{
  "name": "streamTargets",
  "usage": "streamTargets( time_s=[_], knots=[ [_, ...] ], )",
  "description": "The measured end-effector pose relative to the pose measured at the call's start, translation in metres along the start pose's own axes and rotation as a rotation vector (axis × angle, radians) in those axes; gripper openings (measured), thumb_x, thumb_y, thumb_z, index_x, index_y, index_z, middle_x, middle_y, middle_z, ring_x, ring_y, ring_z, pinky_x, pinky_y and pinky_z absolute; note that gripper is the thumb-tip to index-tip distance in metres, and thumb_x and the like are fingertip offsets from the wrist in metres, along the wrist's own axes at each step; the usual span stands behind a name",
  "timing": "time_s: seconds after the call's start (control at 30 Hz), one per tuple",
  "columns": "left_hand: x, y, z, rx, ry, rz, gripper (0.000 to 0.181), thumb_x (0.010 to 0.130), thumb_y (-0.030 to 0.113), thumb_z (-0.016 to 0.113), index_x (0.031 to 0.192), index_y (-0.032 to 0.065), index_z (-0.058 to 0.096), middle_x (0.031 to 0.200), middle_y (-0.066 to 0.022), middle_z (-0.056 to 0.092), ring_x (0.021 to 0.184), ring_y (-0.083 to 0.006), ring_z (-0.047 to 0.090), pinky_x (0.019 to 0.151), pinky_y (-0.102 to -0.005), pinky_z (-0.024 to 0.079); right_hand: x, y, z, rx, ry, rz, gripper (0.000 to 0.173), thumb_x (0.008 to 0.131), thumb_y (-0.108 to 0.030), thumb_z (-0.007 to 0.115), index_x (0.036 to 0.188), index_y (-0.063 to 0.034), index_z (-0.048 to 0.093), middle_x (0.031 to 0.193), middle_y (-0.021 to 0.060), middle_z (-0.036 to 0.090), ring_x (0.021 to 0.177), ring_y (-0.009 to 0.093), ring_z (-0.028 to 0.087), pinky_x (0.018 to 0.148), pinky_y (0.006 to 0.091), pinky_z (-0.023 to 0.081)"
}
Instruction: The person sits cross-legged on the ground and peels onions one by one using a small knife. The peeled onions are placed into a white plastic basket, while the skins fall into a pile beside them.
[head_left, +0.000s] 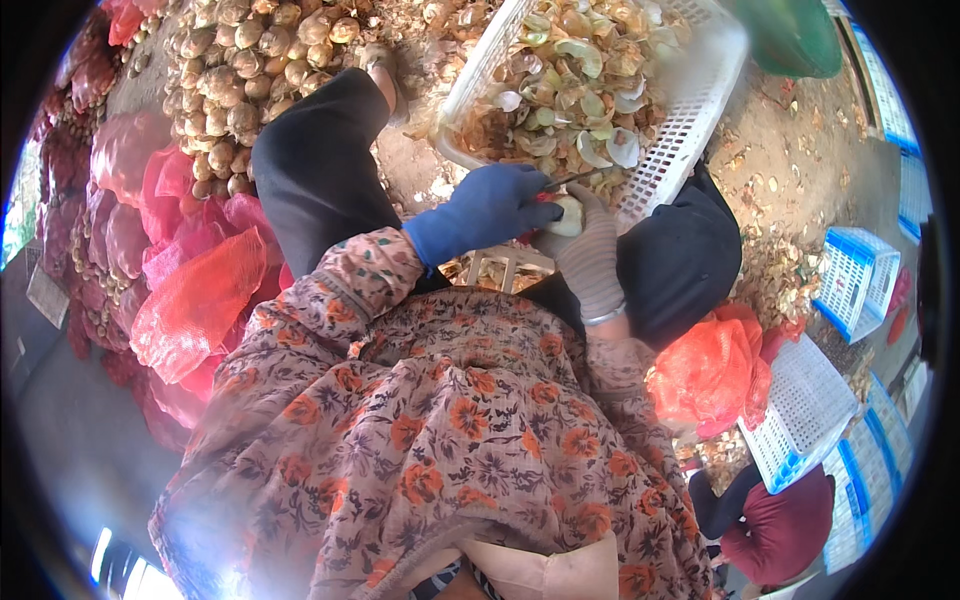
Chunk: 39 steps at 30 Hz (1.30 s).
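Observation:
My left hand (504, 204), in a blue glove, grips a small knife (576, 178) whose dark blade points to the right. A bit of red shows under its fingers. The left thumb rests against a pale peeled onion (568, 217). That onion sits in my right hand (589, 259), which wears a grey-brown striped glove. Both hands meet above my lap, just in front of a white plastic crate (679, 150). Loose onion skins (574, 97) fill much of the crate, with some pale, cupped layers on top.
Whole unpeeled onions (240, 75) are heaped at the upper left. Red mesh bags (202, 300) lie by my left side, and another mesh bag (709, 367) at my right. A white-and-blue crate (802, 405) stands near a person in dark red (780, 525). A green container (791, 37) is at upper right.

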<state>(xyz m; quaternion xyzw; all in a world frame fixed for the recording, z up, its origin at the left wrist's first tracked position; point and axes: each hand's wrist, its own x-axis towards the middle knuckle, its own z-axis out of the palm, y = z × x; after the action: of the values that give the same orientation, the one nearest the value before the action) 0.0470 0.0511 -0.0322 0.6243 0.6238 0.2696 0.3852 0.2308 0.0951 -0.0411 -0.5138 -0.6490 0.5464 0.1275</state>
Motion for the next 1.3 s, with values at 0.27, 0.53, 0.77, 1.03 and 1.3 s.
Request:
streamTargets(
  time_s=[0.27, 0.53, 0.77, 1.03, 1.3],
  knots=[
    [0.010, -0.005, 0.009, 0.039, 0.138, -0.044, 0.019, 0.089, 0.023, 0.066, 0.087, 0.0047, 0.064, 0.076, -0.0165, 0.062, 0.070, -0.0384, 0.063, 0.062, -0.0450, 0.049, -0.002, 0.005, 0.006, 0.230, -0.013, -0.004, 0.085, 0.059, -0.009, 0.088, 0.134, 0.0010, 0.049, 0.116, 0.0151, 0.059, 0.107, 0.023, 0.061, 0.093, 0.0363, 0.052],
    [0.017, -0.011, 0.003, 0.078, 0.157, -0.036, 0.021, 0.091, 0.026, 0.065, 0.084, 0.0060, 0.065, 0.070, -0.0192, 0.061, 0.067, -0.0405, 0.062, 0.060, -0.0477, 0.048, -0.004, -0.006, -0.004, 0.342, -0.051, -0.074, 0.087, 0.063, -0.008, 0.087, 0.139, 0.0018, 0.046, 0.120, 0.0141, 0.059, 0.109, 0.022, 0.060, 0.094, 0.0337, 0.052],
    [0.022, -0.020, 0.014, 0.227, 0.129, -0.111, 0.027, 0.092, 0.030, 0.062, 0.081, 0.0053, 0.063, 0.074, -0.0188, 0.064, 0.072, -0.0411, 0.064, 0.065, -0.0511, 0.049, -0.006, -0.005, -0.010, 0.455, -0.079, -0.053, 0.088, 0.064, -0.009, 0.085, 0.141, 0.0019, 0.045, 0.128, 0.0143, 0.057, 0.116, 0.022, 0.057, 0.099, 0.0339, 0.050],
    [0.011, -0.049, 0.013, 0.144, 0.157, -0.320, 0.028, 0.094, 0.030, 0.061, 0.089, 0.0027, 0.064, 0.077, -0.0215, 0.065, 0.073, -0.0423, 0.064, 0.065, -0.0500, 0.049, -0.014, -0.019, -0.020, 0.935, -0.212, 0.050, 0.073, 0.071, -0.006, 0.079, 0.138, -0.0014, 0.050, 0.127, 0.0114, 0.057, 0.118, 0.024, 0.058, 0.104, 0.0351, 0.051],
    [-0.018, 0.007, -0.012, 0.318, 0.164, -0.079, 0.031, 0.096, 0.024, 0.062, 0.125, 0.0134, 0.060, 0.097, -0.0126, 0.069, 0.067, -0.0359, 0.067, 0.058, -0.0460, 0.055, -0.006, -0.007, -0.019, 1.303, -0.112, 0.154, 0.064, 0.077, -0.013, 0.084, 0.133, -0.0024, 0.053, 0.125, 0.0112, 0.061, 0.115, 0.024, 0.061, 0.103, 0.0374, 0.052]
  ],
)
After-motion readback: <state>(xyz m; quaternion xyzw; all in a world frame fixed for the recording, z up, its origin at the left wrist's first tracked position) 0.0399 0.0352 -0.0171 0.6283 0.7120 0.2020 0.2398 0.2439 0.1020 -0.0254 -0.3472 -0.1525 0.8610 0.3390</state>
